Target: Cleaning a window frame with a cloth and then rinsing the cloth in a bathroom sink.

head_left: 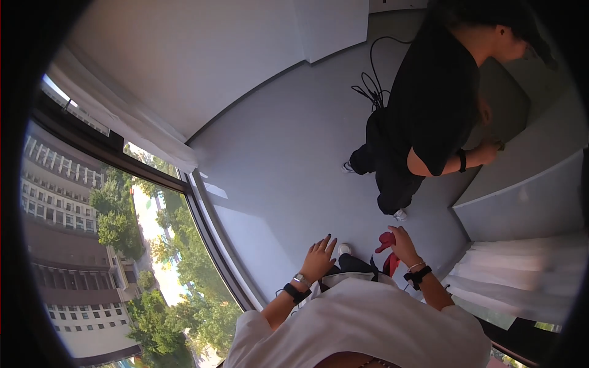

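My left hand [318, 260] hovers over the floor in front of my body, its fingers stretched out and holding nothing. A watch and a black band circle that wrist. To the right, my right hand [404, 248] is closed on a crumpled red cloth-like thing [384, 241], part of which hangs down beside my leg. Its exact kind does not show. A bracelet and a black band are on the right wrist.
A person in black [423, 104] stands ahead on the right, one hand [489, 152] at a grey cabinet-like block [515, 184]. A black cable [372, 92] hangs behind them. A large window [211, 239] runs along my left; white curtains [521, 270] hang at right. Grey floor [270, 147] lies between.
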The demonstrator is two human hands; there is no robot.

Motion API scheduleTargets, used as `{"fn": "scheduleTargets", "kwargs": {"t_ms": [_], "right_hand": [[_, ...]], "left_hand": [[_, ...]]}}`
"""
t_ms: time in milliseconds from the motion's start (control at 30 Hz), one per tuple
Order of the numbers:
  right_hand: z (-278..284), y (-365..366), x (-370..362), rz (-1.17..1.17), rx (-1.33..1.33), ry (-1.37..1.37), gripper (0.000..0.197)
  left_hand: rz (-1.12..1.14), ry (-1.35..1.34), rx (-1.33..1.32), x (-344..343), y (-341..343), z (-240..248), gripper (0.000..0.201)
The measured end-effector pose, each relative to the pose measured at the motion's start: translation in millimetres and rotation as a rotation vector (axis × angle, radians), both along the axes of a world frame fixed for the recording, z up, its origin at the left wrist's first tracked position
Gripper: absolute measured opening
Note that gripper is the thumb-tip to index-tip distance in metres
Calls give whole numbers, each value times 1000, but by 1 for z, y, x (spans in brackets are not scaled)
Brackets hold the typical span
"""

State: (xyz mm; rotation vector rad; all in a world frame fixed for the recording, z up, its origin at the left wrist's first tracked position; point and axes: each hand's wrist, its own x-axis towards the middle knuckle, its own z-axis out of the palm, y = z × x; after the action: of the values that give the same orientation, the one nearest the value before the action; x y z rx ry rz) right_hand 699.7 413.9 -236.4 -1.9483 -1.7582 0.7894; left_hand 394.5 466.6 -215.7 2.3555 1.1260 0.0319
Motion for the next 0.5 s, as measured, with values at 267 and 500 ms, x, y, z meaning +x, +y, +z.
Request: {"fn": "scheduleTargets", "kwargs": {"t_ms": [267,500], "right_hand": [[111,170,-109,178,388,508,51],[184,324,-77,195,534,650,51]], "left_hand": [[69,-329,218,69,157,19,62],[345,-585,388,43,316,61,31]]}}
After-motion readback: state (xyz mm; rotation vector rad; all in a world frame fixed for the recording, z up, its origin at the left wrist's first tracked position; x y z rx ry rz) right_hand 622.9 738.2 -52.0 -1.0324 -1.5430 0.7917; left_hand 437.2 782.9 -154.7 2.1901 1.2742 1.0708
